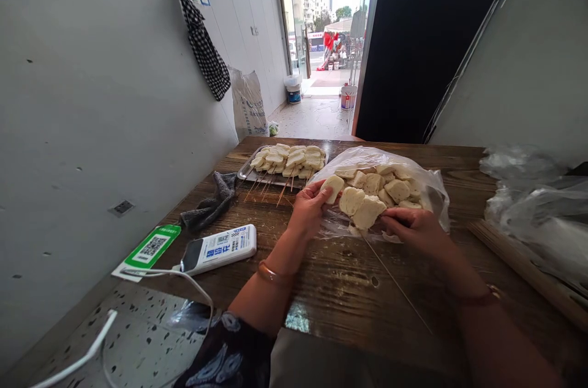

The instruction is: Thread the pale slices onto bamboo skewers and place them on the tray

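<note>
My left hand pinches a single pale bread slice between thumb and fingers. Beside it, two overlapping bread slices sit on a thin wooden skewer, whose bare length slants down toward the table's near side. The fingers of my right hand are closed on the right edge of these skewered slices. Just behind both hands lies a clear plastic bag, open toward me, with several loose bread slices in it.
A metal tray at the back left holds several skewered slices, sticks toward me. A grey cloth, a white power bank and a green QR card lie left. Bundled skewers and plastic bags are right.
</note>
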Tool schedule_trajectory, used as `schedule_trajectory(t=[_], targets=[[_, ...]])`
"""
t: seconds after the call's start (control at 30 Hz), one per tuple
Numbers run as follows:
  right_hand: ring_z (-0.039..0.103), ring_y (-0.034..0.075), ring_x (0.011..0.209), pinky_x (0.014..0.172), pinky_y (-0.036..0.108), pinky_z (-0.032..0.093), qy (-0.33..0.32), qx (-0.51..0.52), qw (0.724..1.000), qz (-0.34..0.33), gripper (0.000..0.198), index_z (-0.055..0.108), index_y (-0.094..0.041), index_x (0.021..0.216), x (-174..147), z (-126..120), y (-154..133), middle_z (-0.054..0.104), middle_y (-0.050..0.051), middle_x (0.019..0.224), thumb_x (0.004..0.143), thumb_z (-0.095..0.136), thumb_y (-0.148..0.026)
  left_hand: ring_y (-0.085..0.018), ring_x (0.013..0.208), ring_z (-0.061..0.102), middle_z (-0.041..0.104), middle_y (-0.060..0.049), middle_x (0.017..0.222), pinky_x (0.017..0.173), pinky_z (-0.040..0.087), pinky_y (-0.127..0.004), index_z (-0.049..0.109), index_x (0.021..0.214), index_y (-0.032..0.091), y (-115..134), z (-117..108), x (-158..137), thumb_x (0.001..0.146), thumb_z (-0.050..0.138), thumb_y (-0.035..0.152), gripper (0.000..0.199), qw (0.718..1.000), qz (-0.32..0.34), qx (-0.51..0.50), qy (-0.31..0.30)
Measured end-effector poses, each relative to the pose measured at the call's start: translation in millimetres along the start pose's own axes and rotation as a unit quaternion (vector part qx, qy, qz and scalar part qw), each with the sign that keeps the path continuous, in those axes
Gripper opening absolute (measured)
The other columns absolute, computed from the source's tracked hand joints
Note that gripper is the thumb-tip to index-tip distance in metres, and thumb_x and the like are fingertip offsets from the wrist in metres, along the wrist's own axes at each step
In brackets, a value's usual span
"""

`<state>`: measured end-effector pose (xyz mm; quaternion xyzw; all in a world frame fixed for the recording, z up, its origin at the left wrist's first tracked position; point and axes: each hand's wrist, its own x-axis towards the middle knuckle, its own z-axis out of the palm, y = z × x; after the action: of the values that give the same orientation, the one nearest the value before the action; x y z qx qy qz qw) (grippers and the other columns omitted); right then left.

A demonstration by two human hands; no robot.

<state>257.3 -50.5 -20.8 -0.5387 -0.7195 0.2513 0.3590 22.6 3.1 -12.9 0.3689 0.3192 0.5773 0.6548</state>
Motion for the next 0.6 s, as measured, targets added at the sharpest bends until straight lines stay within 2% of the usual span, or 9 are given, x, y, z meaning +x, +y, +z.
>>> schedule_trajectory(t=[0.3, 0.4, 0.5, 0.6], targets=[[0.068, 0.021, 0.066, 0.062, 0.031, 0.051, 0.013, -0.015, 1.000, 0.013, 0.029, 0.078, -0.020, 0.089, -0.9, 5.0, -4.3, 0.075, 0.002, 0.070, 0.085, 0.059, -0.041, -0.015, 0.069, 0.064, 0.075, -0.005, 0.082, 0.066, 0.049, -0.025, 0.074, 0.094, 0.013, -6.2, 1.6, -0.5, 0.057, 0.087, 0.033, 0.044, 0.998, 0.028, 0.047, 0.017], [0.069, 0.023, 0.072, 0.067, 0.033, 0.052, 0.029, -0.035, 0.999, 0.000, 0.027, 0.078, -0.022, 0.089, -0.8, 7.0, -5.3, 0.077, 0.003, 0.080, 0.085, 0.059, -0.041, -0.015, 0.070, 0.065, 0.075, -0.005, 0.082, 0.066, 0.050, -0.025, 0.074, 0.094, 0.012, -6.4, 2.2, -1.1, 0.057, 0.087, 0.032, 0.044, 0.998, 0.031, 0.057, 0.019], [0.071, 0.026, 0.083, 0.073, 0.035, 0.052, 0.051, -0.065, 0.996, -0.027, 0.026, 0.078, -0.023, 0.090, -0.8, 9.5, -3.3, 0.078, 0.005, 0.092, 0.086, 0.058, -0.039, -0.017, 0.068, 0.065, 0.074, -0.006, 0.083, 0.061, 0.051, -0.026, 0.073, 0.095, 0.012, -4.4, 1.7, -2.3, 0.058, 0.087, 0.034, 0.045, 0.998, 0.009, 0.053, 0.017], [0.071, 0.026, 0.085, 0.074, 0.036, 0.052, 0.053, -0.100, 0.992, -0.051, 0.026, 0.077, -0.023, 0.092, -1.2, 11.0, 0.0, 0.077, 0.007, 0.095, 0.090, 0.055, -0.038, -0.016, 0.066, 0.064, 0.073, -0.006, 0.082, 0.056, 0.051, -0.025, 0.073, 0.093, 0.012, -0.3, 0.7, -3.5, 0.055, 0.088, 0.036, 0.048, 0.999, -0.022, 0.033, 0.014]])
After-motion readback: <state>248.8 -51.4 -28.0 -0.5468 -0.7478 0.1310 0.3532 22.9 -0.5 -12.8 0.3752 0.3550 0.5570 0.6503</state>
